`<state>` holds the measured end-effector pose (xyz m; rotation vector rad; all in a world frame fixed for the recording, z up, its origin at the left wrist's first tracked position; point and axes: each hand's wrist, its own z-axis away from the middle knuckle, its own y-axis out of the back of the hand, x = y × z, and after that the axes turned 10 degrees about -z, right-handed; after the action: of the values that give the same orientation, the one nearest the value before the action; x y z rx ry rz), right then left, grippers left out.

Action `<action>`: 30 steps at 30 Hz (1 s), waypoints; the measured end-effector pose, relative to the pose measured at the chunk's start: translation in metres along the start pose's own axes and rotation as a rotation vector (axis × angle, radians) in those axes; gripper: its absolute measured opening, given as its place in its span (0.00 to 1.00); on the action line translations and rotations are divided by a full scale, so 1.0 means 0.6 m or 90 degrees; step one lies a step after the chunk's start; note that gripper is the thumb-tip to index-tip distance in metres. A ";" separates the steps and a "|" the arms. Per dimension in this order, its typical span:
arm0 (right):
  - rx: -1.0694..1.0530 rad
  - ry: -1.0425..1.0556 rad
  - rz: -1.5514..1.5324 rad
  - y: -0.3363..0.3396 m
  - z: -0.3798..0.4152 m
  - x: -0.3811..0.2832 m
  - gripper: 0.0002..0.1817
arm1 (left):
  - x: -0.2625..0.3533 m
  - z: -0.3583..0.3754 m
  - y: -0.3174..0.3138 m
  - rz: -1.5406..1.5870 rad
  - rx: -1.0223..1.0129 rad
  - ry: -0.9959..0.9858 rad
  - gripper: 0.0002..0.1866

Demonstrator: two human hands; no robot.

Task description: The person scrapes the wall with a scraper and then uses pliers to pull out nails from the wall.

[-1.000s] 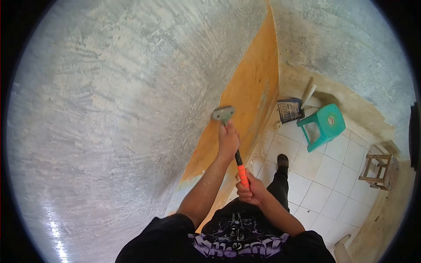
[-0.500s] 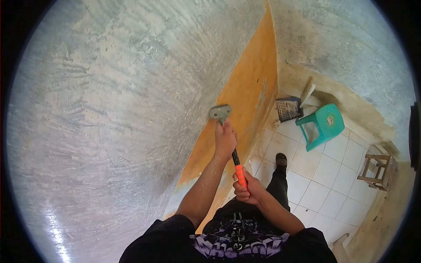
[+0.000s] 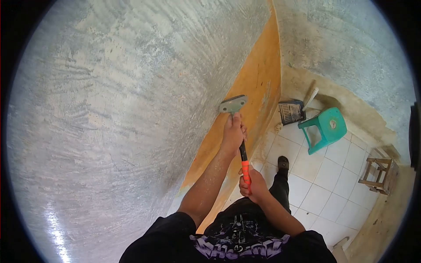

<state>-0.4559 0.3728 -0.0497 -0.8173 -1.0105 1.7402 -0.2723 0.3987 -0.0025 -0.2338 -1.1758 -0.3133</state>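
A long-handled scraper (image 3: 233, 104) has a flat grey-green head, a black shaft and an orange-red grip. Its head lies at the wall, where grey scraped surface (image 3: 131, 96) meets a strip of orange paint (image 3: 254, 74). My left hand (image 3: 233, 133) is wrapped round the shaft just below the head. Lower down, my right hand (image 3: 253, 184) holds the orange-red grip near its end.
On the white tiled floor (image 3: 315, 197) stand a green plastic stool (image 3: 332, 125) and a small wooden stool (image 3: 379, 175). A black dustpan (image 3: 291, 111) rests in the corner beside a pale handle (image 3: 311, 97). My shoe (image 3: 283, 163) is on the tiles.
The scraper and both my hands have moved a little to the right; its head and my left hand are also slightly higher. The head has turned to show more of its flat face.
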 end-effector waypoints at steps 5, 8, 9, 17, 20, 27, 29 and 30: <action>0.036 0.187 0.225 0.020 0.002 0.044 0.21 | 0.003 0.060 0.024 0.082 -0.014 0.034 0.19; 0.028 0.245 0.282 0.053 -0.013 0.064 0.23 | -0.005 0.077 0.047 0.121 -0.017 0.009 0.23; 0.028 0.241 0.281 0.055 -0.015 0.062 0.23 | -0.009 0.078 0.051 0.140 -0.022 0.012 0.24; 0.082 0.290 0.371 0.042 -0.010 0.057 0.25 | -0.020 0.054 0.058 0.259 -0.117 0.036 0.27; 0.083 0.300 0.405 0.036 -0.009 0.038 0.26 | -0.016 0.039 0.050 0.282 -0.133 0.038 0.27; 0.065 0.240 0.387 0.031 0.003 0.008 0.25 | -0.013 0.031 0.043 0.323 -0.144 0.059 0.28; 0.066 0.240 0.398 0.018 0.008 -0.005 0.25 | -0.009 0.025 0.039 0.319 -0.143 0.061 0.28; 0.062 0.237 0.412 0.019 0.009 -0.009 0.25 | -0.009 0.026 0.038 0.323 -0.136 0.067 0.28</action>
<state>-0.4628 0.3640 -0.0570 -1.4496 -0.4228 2.0318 -0.2792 0.4260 -0.0023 -0.6803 -0.9400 -0.0031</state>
